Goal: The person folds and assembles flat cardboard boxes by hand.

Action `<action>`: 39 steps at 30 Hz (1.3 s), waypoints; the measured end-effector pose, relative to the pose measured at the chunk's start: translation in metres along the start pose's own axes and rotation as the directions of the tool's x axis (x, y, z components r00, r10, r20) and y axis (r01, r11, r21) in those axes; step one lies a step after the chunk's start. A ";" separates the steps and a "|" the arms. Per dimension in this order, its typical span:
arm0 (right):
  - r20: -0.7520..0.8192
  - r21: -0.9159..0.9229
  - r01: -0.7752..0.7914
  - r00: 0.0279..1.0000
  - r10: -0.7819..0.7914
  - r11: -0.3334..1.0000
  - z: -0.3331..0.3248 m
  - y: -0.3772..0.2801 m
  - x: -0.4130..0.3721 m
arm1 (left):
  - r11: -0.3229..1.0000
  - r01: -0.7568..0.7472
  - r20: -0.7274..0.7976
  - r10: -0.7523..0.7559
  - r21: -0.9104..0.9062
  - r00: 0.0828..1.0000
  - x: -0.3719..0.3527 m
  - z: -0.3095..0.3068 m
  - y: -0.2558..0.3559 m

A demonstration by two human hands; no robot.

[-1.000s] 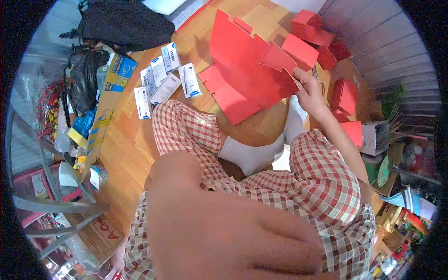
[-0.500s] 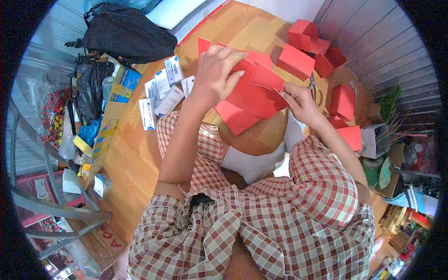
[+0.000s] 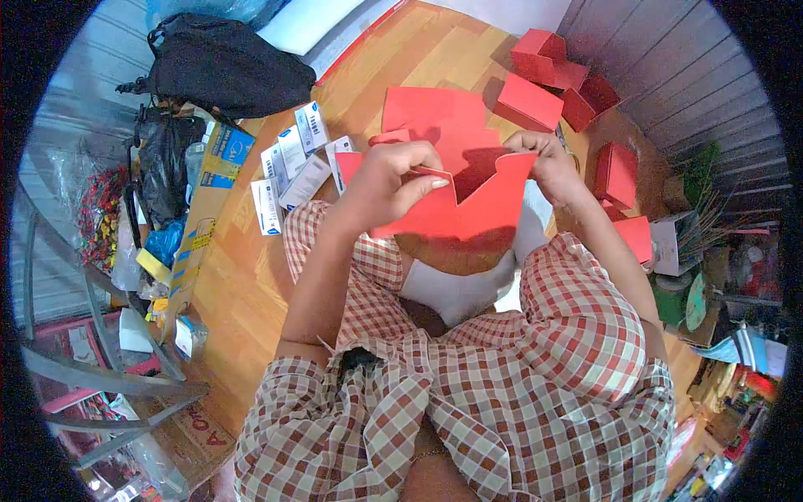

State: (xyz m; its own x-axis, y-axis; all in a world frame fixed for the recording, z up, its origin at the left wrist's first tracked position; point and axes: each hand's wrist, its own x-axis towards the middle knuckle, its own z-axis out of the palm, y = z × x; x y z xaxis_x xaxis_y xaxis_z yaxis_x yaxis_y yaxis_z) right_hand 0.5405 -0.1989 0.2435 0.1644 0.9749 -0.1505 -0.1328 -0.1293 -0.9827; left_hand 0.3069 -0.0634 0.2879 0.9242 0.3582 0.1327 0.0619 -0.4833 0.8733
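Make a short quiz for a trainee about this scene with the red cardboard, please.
1. True or false: the left hand and the right hand both hold the red cardboard sheet.
2. Where do the white and blue packets lie? A) on the wooden floor B) on the sheet C) in a drawer
3. Fill in: the folded boxes beyond the hands are ___ in colour.
Key: 1 true; 2 A; 3 red.

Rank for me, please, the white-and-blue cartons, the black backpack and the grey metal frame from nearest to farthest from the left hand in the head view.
1. white-and-blue cartons, just left of the left hand
2. black backpack, upper left
3. grey metal frame, lower left
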 end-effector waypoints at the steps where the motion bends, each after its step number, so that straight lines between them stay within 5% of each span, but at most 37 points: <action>1: -0.006 0.111 -0.052 0.999 0.053 0.992 0.003 -0.005 -0.001 | 1.000 -0.001 0.000 0.001 0.001 1.000 0.002 0.002 0.000; 4: -0.093 0.173 -0.137 0.984 0.155 0.975 0.002 0.005 0.002 | 0.983 -0.065 -0.075 0.053 -0.174 0.996 0.013 0.013 0.000; 9: -0.134 0.260 -0.185 0.965 0.225 0.948 0.007 0.023 0.005 | 0.924 -0.169 0.041 0.194 -0.342 0.980 0.037 0.051 0.023; 11: -0.094 0.188 -0.052 0.993 0.071 0.981 0.006 0.021 0.006 | 0.917 -0.304 0.071 0.332 -0.258 0.941 0.040 0.071 0.029; 16: -0.275 -0.041 0.228 0.933 -0.231 0.973 0.004 0.007 0.003 | 0.827 -0.551 0.008 0.554 0.107 0.833 0.025 0.075 0.043; 18: -0.296 -0.052 0.255 0.919 -0.259 0.965 0.006 -0.002 -0.001 | 0.756 -0.618 -0.237 0.654 0.217 0.718 0.012 0.049 0.049; 20: -0.281 -0.094 0.269 0.916 -0.285 0.958 0.007 -0.008 -0.008 | 0.777 -0.595 -0.579 0.587 0.205 0.567 -0.003 0.031 0.039; 21: -0.280 -0.093 0.270 0.916 -0.286 0.958 0.008 -0.008 -0.008 | 0.835 -0.526 -0.777 0.436 0.161 0.454 -0.005 0.027 0.023; 23: -0.280 -0.196 0.303 0.894 -0.350 0.932 0.011 -0.008 -0.006 | 0.851 -0.525 -0.843 0.290 0.010 0.453 -0.006 0.005 -0.008; 24: -0.271 -0.197 0.307 0.895 -0.353 0.931 0.013 -0.008 -0.006 | 0.896 -0.383 -0.871 -0.007 -0.224 0.492 -0.006 -0.007 -0.026; 25: -0.245 -0.213 0.303 0.904 -0.351 0.929 0.014 -0.007 -0.008 | 0.857 -0.239 -0.822 -0.303 -0.456 0.482 -0.008 -0.017 -0.043; 29: -0.059 -0.305 0.388 0.904 -0.423 0.870 0.021 -0.017 -0.010 | 0.741 -0.190 -0.663 -0.417 -0.644 0.622 -0.020 -0.029 -0.110; 32: -0.057 -0.280 0.357 0.921 -0.387 0.891 0.021 -0.016 -0.011 | 0.518 -0.118 -0.381 -0.437 -0.847 0.815 -0.024 -0.015 -0.130; 35: -0.073 -0.235 0.307 0.941 -0.331 0.922 0.019 -0.018 -0.011 | 0.478 -0.035 -0.350 -0.590 -0.878 0.728 -0.017 0.029 -0.120; 36: -0.067 -0.197 0.266 0.957 -0.284 0.944 0.019 -0.017 -0.009 | 0.946 0.220 -0.398 -0.302 -0.239 0.866 -0.033 0.046 -0.132; 37: -0.085 -0.199 0.253 0.958 -0.274 0.947 0.018 -0.015 -0.007 | 0.468 0.199 -0.186 -0.654 -0.861 0.734 -0.008 0.051 -0.068; 39: -0.082 -0.225 0.266 0.953 -0.291 0.937 0.017 -0.008 -0.005 | 0.443 0.113 -0.157 -0.529 -0.889 0.834 -0.008 0.076 -0.091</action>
State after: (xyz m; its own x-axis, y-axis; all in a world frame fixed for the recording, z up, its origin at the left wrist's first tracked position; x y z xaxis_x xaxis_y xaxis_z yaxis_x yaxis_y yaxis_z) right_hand 0.5242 -0.1996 0.2540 0.2758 0.9519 0.1333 0.1393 0.0976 -0.9854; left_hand 0.3222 -0.0831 0.1718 0.6786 0.6801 -0.2774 -0.2028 0.5365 0.8191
